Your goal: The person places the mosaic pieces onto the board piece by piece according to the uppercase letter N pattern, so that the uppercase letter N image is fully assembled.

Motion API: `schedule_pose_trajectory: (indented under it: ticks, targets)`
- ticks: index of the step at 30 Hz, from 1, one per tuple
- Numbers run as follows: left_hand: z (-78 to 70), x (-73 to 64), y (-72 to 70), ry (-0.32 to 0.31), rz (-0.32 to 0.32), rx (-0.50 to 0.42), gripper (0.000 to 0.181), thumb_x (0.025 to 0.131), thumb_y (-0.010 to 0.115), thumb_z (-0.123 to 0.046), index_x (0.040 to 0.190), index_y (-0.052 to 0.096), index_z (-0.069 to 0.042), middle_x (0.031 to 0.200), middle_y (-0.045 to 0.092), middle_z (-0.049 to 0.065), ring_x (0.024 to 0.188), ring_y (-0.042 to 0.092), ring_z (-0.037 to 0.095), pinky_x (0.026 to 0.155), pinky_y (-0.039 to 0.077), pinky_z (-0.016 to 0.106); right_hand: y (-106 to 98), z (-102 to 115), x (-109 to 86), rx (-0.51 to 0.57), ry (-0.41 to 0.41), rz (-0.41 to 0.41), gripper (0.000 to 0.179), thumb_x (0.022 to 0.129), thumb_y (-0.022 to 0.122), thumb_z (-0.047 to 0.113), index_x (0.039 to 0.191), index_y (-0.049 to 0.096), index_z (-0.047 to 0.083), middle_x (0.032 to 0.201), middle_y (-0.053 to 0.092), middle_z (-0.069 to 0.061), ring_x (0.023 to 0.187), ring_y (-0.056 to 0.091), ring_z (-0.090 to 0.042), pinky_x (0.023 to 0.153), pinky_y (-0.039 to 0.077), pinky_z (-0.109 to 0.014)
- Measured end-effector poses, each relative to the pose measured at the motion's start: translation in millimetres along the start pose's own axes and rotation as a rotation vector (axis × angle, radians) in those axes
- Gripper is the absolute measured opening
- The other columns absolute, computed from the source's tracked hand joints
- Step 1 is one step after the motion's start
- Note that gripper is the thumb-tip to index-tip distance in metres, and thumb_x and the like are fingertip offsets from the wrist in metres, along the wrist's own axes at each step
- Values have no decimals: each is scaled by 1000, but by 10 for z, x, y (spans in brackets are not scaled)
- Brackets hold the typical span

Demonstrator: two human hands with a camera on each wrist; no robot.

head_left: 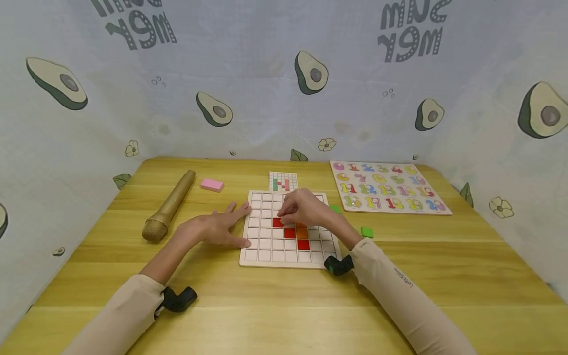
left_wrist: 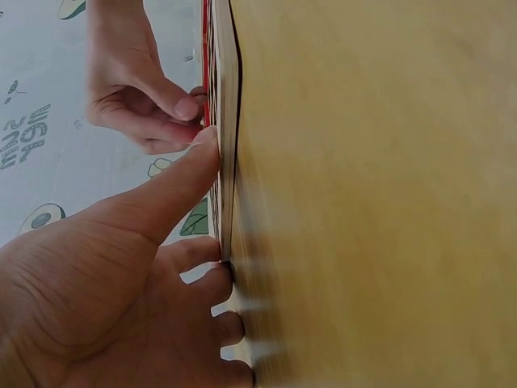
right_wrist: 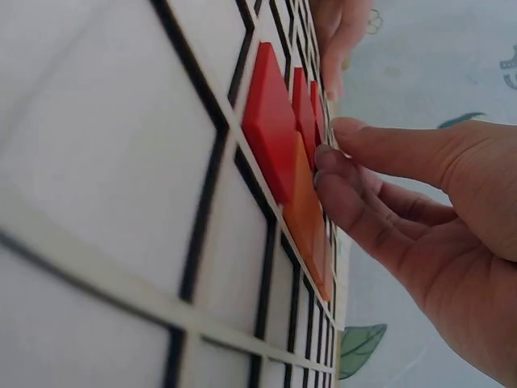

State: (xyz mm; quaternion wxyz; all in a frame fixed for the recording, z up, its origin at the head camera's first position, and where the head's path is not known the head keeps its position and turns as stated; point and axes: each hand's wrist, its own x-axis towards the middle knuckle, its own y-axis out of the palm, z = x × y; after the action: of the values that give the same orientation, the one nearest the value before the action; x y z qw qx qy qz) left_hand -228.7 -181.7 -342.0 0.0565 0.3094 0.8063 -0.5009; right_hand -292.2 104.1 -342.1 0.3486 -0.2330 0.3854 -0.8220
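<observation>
The left hand [head_left: 222,229], fingers spread, touched the left edge of the grid board [head_left: 265,244], probably to steady it on the table [head_left: 248,305]. The right hand [head_left: 306,209] held thumb and fingertips close together by the leftmost red tile [head_left: 277,223]; whether they pinched anything was unclear.

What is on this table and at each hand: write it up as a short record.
left hand: touching the left edge of the white square grid board
right hand: over the board, close to a red square tile; grip unclear
tiles on board: three red visible, at least one orange square tile
right side: green square tiles; pink rectangular number board
beyond board: white rectangular grid card
left side: pink rectangular block; gold microphone
</observation>
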Motion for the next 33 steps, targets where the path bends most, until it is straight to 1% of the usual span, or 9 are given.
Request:
schedule_pose_trajectory:
  ticks: [4, 6, 10, 13, 16, 19, 24, 29, 33]
  targets:
    - [47, 57, 14, -3, -6, 17, 111, 96, 69, -70, 176, 5, -25, 180, -9, 17, 161, -2, 56, 131, 1, 67, -109, -38, -60, 15, 15, -28, 8, 94, 83, 3, 101, 86, 0, 94, 78, -5, 85, 75, -16, 80, 63, -30]
    - [183, 158, 49, 12, -15, 3, 118, 90, 68, -80, 176, 5, -29, 180, -10, 15, 162, -4, 53, 131, -2, 67, -185, -67, -90, 24, 31, -28, 10, 94, 83, 3, 103, 85, 0, 97, 79, -6, 86, 75, -17, 83, 64, -34]
    - [244, 193, 62, 11, -13, 2, 120, 87, 68, -82, 176, 4, -31, 180, -11, 11, 165, -7, 43, 131, -4, 65, -356, -150, -189, 89, 71, 17, 16, 98, 80, 5, 111, 82, -3, 103, 81, -11, 86, 76, -26, 76, 66, -42]
    - [70, 52, 9, 16, -4, 0, 110, 98, 69, -66, 176, 6, -21, 180, -9, 17, 165, -7, 46, 130, -3, 67, -490, -234, -295, 120, 89, 41, 19, 100, 78, 6, 115, 80, -5, 105, 81, -14, 88, 75, -31, 66, 64, -43]
    - [-36, -24, -11, 33, -2, -19, 103, 104, 70, -53, 176, 8, -14, 180, -7, 22, 163, -7, 50, 128, -4, 71, -605, -322, -396, 86, 125, 30, 19, 100, 78, 6, 115, 81, -5, 106, 81, -13, 90, 73, -30, 68, 61, -36]
    - [-67, -40, 2, 28, 1, -21, 103, 103, 70, -53, 176, 8, -14, 180, -6, 20, 163, -8, 50, 128, -3, 71, -679, -408, -466, 73, 157, 26, 18, 99, 79, 5, 113, 81, -4, 107, 80, -14, 91, 71, -25, 74, 58, -29]
    - [-83, -47, 7, 35, 12, -22, 108, 101, 72, -57, 176, 7, -14, 179, -7, 23, 163, -8, 52, 127, -3, 73, -736, -520, -543, 78, 157, 57, 16, 98, 78, 2, 112, 82, -4, 106, 80, -15, 89, 66, -23, 81, 56, -29]
    - [-100, -42, -10, 32, 0, -18, 105, 103, 70, -53, 176, 6, -14, 179, -7, 23, 164, -7, 49, 128, -3, 71, -796, -636, -597, 57, 174, 50, 14, 97, 79, 1, 110, 82, -2, 99, 78, -8, 85, 62, -22, 78, 53, -30]
    - [-89, -30, -1, 31, -4, -23, 103, 104, 71, -51, 175, 7, -12, 180, -6, 22, 165, -7, 46, 128, -2, 72, -817, -750, -636, 79, 210, 61, 15, 96, 80, 1, 111, 82, -3, 91, 73, -9, 81, 57, -21, 73, 48, -27]
